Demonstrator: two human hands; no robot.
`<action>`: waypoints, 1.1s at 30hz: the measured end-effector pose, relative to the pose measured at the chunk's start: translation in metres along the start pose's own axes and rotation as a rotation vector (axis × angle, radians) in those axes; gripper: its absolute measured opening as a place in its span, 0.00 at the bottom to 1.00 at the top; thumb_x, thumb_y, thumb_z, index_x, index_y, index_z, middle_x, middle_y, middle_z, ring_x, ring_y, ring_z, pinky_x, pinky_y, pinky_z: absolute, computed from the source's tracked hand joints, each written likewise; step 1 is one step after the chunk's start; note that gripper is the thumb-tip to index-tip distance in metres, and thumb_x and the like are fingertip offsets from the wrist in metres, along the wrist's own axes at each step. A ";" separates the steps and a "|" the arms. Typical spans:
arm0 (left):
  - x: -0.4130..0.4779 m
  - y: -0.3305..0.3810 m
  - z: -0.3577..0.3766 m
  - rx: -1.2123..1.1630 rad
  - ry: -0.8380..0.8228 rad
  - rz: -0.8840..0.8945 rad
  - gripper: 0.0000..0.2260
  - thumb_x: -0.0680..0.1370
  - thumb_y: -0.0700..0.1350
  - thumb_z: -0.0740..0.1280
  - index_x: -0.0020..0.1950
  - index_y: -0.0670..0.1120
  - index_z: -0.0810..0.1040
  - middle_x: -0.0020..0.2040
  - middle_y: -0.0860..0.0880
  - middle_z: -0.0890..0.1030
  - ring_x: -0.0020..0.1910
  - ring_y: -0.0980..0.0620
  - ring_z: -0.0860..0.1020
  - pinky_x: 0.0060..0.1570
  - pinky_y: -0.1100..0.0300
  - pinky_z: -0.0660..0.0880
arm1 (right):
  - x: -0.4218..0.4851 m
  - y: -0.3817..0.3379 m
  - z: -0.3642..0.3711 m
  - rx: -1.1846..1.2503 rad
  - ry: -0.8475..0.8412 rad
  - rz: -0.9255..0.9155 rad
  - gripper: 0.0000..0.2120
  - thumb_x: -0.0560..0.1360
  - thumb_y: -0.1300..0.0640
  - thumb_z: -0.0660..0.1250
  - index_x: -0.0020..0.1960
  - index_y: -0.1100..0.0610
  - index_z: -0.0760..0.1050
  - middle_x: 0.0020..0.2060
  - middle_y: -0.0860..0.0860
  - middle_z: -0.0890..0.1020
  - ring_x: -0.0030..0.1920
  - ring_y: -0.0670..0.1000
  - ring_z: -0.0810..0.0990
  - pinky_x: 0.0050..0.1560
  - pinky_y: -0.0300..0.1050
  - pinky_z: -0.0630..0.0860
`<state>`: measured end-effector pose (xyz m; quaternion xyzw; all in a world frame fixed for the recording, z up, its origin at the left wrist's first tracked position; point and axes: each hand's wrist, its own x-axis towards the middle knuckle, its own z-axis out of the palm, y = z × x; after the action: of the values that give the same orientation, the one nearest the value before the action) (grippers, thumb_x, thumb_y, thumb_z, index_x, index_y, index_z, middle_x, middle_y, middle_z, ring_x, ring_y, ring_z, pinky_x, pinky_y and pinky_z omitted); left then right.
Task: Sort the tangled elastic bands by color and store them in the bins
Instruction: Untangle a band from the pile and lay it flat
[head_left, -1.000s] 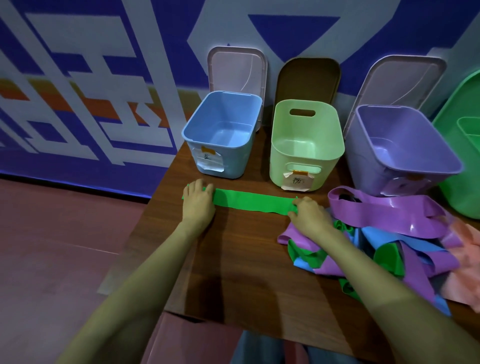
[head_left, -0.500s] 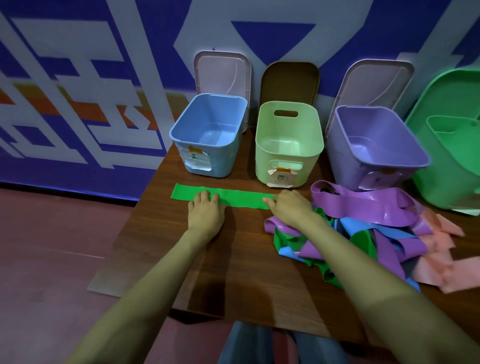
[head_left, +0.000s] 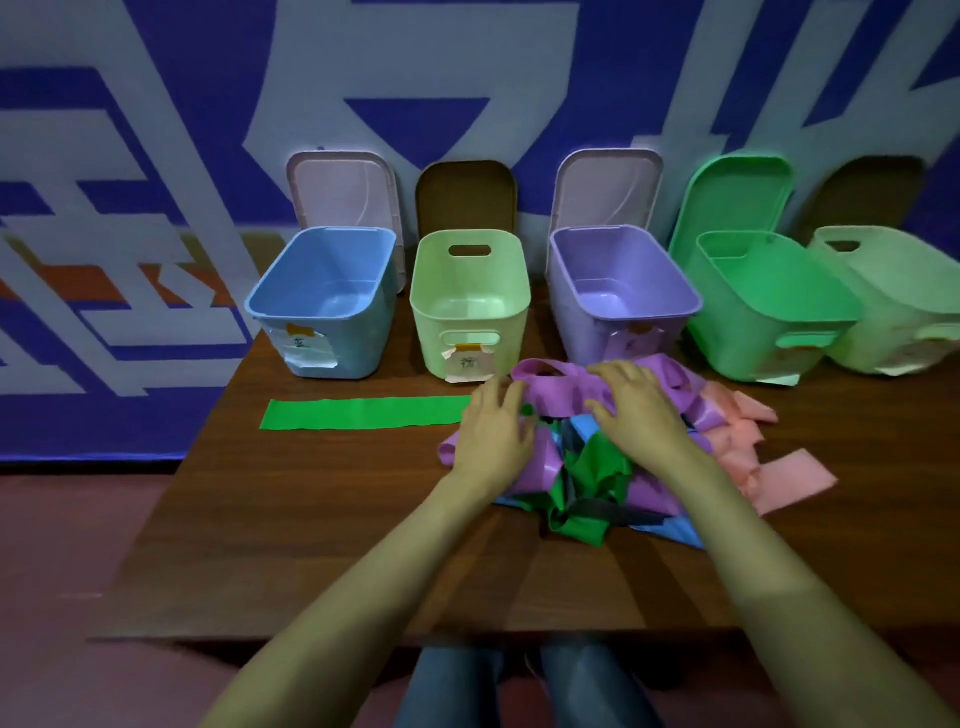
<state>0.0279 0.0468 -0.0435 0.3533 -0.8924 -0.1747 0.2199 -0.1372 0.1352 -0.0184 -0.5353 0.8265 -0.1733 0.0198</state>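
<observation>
A flat green band (head_left: 363, 413) lies stretched out on the brown table (head_left: 322, 519), in front of the blue bin (head_left: 324, 301) and the pale green bin (head_left: 470, 304). To its right sits a tangled pile of bands (head_left: 597, 467) in purple, green, blue and pink. My left hand (head_left: 496, 428) rests on the pile's left side, fingers spread, beside the green band's right end. My right hand (head_left: 636, 405) lies on a purple band (head_left: 558, 387) at the top of the pile, fingers loosely bent. Whether either hand grips a band is unclear.
A purple bin (head_left: 623, 296), a bright green bin (head_left: 769, 306) and another pale green bin (head_left: 893, 301) stand along the back right. Lids lean against the blue and white wall behind the bins. The table's front edge is near my knees.
Both hands left the flat green band and moved right onto the tangled pile. The view shifted right, showing more bins.
</observation>
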 end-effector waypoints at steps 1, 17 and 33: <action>0.005 0.006 0.005 0.016 0.008 0.004 0.22 0.75 0.43 0.64 0.69 0.42 0.69 0.67 0.40 0.69 0.65 0.39 0.68 0.64 0.47 0.66 | 0.001 0.012 0.002 0.003 -0.032 0.024 0.24 0.75 0.54 0.65 0.69 0.58 0.67 0.64 0.58 0.73 0.65 0.60 0.68 0.67 0.52 0.63; 0.058 0.063 -0.046 -0.087 0.021 0.398 0.07 0.75 0.46 0.65 0.48 0.43 0.75 0.41 0.47 0.78 0.41 0.47 0.75 0.48 0.56 0.68 | 0.007 0.046 -0.019 0.233 0.105 0.017 0.11 0.73 0.62 0.67 0.55 0.62 0.77 0.61 0.62 0.72 0.62 0.62 0.71 0.63 0.50 0.66; 0.102 0.066 -0.103 -0.354 -0.050 0.095 0.08 0.78 0.46 0.65 0.42 0.44 0.78 0.36 0.50 0.78 0.33 0.56 0.71 0.34 0.63 0.67 | 0.051 0.030 -0.174 0.655 0.414 0.065 0.06 0.78 0.61 0.59 0.46 0.58 0.74 0.46 0.55 0.75 0.45 0.52 0.74 0.46 0.44 0.72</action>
<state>-0.0221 0.0039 0.1015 0.2618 -0.8686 -0.3271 0.2644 -0.2232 0.1470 0.1436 -0.4277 0.7306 -0.5315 0.0278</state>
